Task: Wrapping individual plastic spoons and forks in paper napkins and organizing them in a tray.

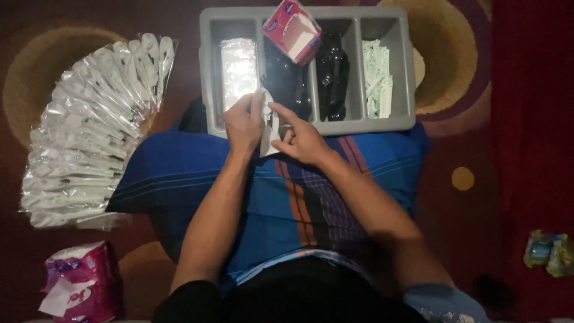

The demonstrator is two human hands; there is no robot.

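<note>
Napkin [267, 133], seemingly folded, between 2 hands [272, 125]

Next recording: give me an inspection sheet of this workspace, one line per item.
Surface: dark red carpet with tan circles; the person sits on it, blue striped cloth over the lap.
Job's things: white folded napkin held between both hands; grey four-compartment tray holding a clear packet, black cutlery and white-green sachets, with a red-white tissue box resting tilted on it.
Clutter: fan of wrapped white spoons at left; pink tissue pack; small green packets at right.
Grippers: left hand and right hand both pinch the napkin with their fingers.
Cables: nothing seen.
Surroundings: dim light; nothing else seen.
</note>
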